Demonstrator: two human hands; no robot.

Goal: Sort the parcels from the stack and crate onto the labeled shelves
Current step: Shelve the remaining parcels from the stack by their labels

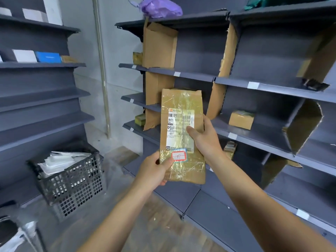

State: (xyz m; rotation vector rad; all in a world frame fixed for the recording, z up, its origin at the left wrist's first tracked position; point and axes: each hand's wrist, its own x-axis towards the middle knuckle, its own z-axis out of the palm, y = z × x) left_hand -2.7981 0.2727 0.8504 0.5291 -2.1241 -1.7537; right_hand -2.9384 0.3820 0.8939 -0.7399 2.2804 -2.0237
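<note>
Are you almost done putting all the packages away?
Not yet. Done: a few small parcels sit on the shelves, like the brown box. In hand: the left hand and right hand hold a taped brown parcel with a sticker reading 07. Left: the black crate has white parcels in it.

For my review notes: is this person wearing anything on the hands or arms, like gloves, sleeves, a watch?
Nothing worn shows. The left hand and right hand are bare, no gloves. The left forearm and right forearm are uncovered to the frame's lower edge, so no sleeve is in view. No watch, band or ring is visible.
</note>
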